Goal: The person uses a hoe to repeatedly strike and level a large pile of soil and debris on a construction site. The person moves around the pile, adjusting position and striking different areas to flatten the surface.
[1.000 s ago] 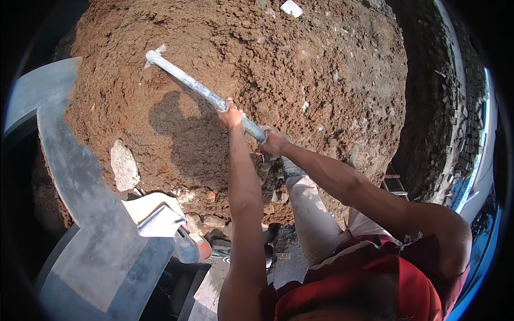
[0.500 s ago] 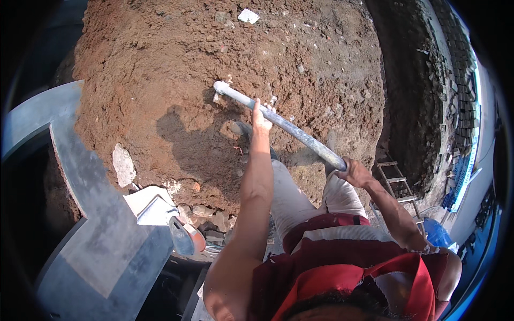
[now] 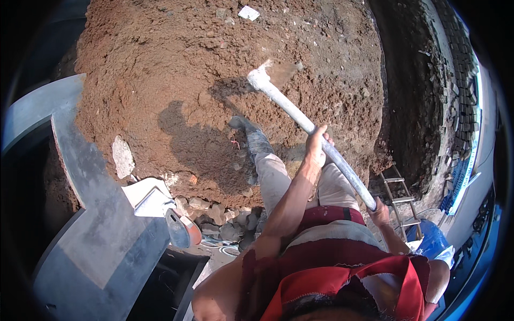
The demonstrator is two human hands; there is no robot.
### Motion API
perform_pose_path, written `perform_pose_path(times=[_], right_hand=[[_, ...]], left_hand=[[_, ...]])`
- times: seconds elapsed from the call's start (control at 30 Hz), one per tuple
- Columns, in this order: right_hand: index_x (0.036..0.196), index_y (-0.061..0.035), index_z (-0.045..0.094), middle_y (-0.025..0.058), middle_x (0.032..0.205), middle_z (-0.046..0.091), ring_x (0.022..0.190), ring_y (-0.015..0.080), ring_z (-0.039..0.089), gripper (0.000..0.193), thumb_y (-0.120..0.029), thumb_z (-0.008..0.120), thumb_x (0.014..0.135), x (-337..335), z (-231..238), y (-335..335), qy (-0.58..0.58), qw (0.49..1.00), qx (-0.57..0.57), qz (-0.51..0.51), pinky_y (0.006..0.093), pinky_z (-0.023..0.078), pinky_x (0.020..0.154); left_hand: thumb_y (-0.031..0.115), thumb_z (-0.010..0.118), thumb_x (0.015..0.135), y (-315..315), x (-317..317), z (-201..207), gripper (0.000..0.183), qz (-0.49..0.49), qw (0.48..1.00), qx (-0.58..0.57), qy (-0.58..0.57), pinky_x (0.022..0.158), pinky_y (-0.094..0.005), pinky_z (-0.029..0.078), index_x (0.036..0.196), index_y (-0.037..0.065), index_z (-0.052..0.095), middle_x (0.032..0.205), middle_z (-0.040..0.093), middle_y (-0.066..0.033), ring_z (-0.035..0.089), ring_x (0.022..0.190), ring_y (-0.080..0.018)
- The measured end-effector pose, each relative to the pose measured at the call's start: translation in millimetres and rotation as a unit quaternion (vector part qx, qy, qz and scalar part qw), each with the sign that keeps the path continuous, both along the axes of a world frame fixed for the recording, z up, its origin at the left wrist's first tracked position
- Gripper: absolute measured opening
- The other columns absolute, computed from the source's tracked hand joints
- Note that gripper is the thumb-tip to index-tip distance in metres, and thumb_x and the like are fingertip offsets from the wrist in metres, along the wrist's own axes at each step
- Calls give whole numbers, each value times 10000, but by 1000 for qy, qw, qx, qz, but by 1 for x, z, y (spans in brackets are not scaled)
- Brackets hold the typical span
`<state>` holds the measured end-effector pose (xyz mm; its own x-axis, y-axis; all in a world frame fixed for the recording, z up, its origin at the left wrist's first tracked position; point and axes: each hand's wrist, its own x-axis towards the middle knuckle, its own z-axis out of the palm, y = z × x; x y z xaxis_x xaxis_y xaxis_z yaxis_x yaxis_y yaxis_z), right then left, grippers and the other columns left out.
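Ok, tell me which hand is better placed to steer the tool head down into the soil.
Probably the left hand: it grips the grey handle partway up, nearer the tool head over the soil mound. The right hand holds the far butt end.

No packages, labels, signs or screens (none legible, either).

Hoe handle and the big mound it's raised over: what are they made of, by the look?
Hoe handle: apparently metal pipe, dull grey-white with a faint sheen, round and even; painted wood not excluded. Both hands grip it, left hand, right hand. Mound: loose reddish-brown soil, crumbly and matte, with small stones mixed in.
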<state>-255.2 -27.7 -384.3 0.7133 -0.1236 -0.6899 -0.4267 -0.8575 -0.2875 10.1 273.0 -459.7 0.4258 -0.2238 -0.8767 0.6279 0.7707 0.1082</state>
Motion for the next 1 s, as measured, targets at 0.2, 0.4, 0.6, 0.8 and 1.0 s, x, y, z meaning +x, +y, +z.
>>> perform_pose_path(times=[0.2,0.4,0.6,0.8,1.0], right_hand=[[1087,-76,583,160,993,739,889,283,750,326,-184,770,843,326,-68,352,-247,889,383,34,386,607,792],[1082,-12,614,173,873,727,723,253,718,264,-148,708,875,569,92,674,-366,723,579,89,377,622,650],[1066,-39,611,128,863,673,749,228,663,257,-210,666,881,484,-50,669,-59,860,504,57,388,582,627],[1171,93,645,295,1050,717,991,381,723,557,-346,728,839,317,-159,514,83,969,194,127,442,575,885],[1245,93,576,306,1097,696,1042,406,701,626,-397,705,879,313,-92,441,77,960,183,196,473,561,919]], left_hand=[[201,751,918,250,207,252,372,113,729,406,-539,666,-332,576,1114,-28,533,825,617,-93,618,658,-177],[156,682,960,455,333,317,434,134,468,745,-456,480,-331,600,1057,-156,396,876,615,-243,686,573,-262],[260,560,1051,467,266,89,533,62,633,748,-192,501,-319,567,1357,-55,258,1059,607,-271,662,668,-251],[339,673,986,388,109,-196,591,-129,875,460,81,640,-422,605,1345,-58,423,1055,640,-189,682,797,-316],[320,677,988,344,68,-154,446,-2,925,379,26,580,-416,613,1208,-23,496,862,623,-145,648,683,-273]])
